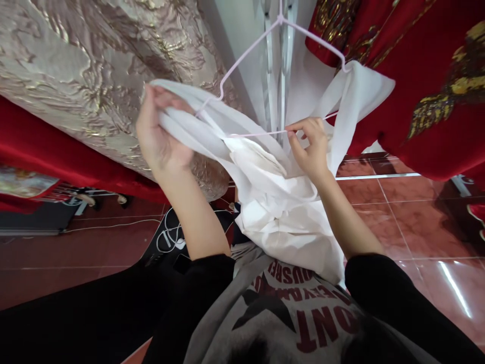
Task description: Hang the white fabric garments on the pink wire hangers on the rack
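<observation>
A pale pink hanger (250,48) is in front of me, its top bars sloping down to both sides. A white garment (295,212) hangs from its right end and drapes down onto my lap in loose folds. At the left end, my left hand (162,131) has its fingers inside the garment's shoulder part and holds the cloth out to the left; those fingers are partly covered by fabric. My right hand (309,146) pinches the hanger's thin lower bar between thumb and fingertips, in the middle of the garment's opening.
Beige embossed fabric (113,65) hangs on the left, and a red garment with gold decoration (413,81) hangs on the right. White metal posts (278,76) stand behind the hanger. A white cable (168,235) lies on a black surface at lower left. Reddish tiles (397,217) cover the floor.
</observation>
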`<state>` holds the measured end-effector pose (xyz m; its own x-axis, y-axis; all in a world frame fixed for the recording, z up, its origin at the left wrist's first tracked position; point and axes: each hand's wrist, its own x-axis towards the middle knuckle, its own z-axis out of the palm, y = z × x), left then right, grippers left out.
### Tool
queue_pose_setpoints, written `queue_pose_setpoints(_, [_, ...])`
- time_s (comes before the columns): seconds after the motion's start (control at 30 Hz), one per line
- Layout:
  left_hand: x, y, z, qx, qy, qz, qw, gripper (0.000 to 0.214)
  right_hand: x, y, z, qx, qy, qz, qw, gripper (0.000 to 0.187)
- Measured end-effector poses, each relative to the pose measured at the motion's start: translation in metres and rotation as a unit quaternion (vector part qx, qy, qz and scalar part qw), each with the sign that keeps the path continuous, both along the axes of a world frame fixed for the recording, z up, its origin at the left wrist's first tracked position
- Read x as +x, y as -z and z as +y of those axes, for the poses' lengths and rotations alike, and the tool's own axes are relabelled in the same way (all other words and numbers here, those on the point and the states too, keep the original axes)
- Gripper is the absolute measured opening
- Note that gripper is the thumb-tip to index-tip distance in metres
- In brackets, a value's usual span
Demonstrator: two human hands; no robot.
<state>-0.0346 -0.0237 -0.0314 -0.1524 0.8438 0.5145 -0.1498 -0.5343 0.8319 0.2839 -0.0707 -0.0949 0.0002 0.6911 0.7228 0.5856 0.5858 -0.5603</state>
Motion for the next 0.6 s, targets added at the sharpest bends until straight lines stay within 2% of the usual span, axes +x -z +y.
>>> queue_pose_setpoints(0.07, [-0.014,0.023,0.012,-0.032,0.013,-0.036,0.999,0.059,0.002,0.000,0.001,0.002,-0.002,-0.006,1.000,0.028])
queue_pose_setpoints(0.13, [-0.016,0.050,0.010,-0.057,0.017,-0.053,0.997,0.059,0.003,0.001,0.003,0.004,-0.008,-0.003,1.000,0.027])
queue_pose_setpoints(0.2, [-0.002,0.071,-0.003,-0.074,0.027,-0.060,0.995,0.053,0.001,0.003,0.004,0.005,-0.023,0.000,1.000,0.026])
queue_pose_setpoints(0.27, [0.026,0.083,-0.021,-0.103,0.053,-0.091,0.989,0.042,-0.003,0.004,0.005,0.005,-0.038,-0.003,0.999,0.025])
queue_pose_setpoints(0.33, [0.061,0.081,-0.037,-0.120,0.077,-0.113,0.983,0.036,-0.009,0.005,0.005,0.006,-0.049,-0.011,0.999,0.023])
queue_pose_setpoints(0.43, [0.106,0.066,-0.046,-0.147,0.092,-0.129,0.976,0.026,-0.014,0.000,-0.001,0.016,-0.069,-0.017,0.997,0.024])
queue_pose_setpoints(0.53, [0.130,0.051,-0.044,-0.125,0.086,-0.191,0.970,0.028,-0.005,-0.010,-0.013,0.015,-0.113,-0.034,0.993,0.026])
queue_pose_setpoints(0.6, [0.134,0.047,-0.042,-0.097,0.080,-0.215,0.969,0.037,0.013,-0.014,-0.018,0.027,-0.104,0.000,0.994,0.024])
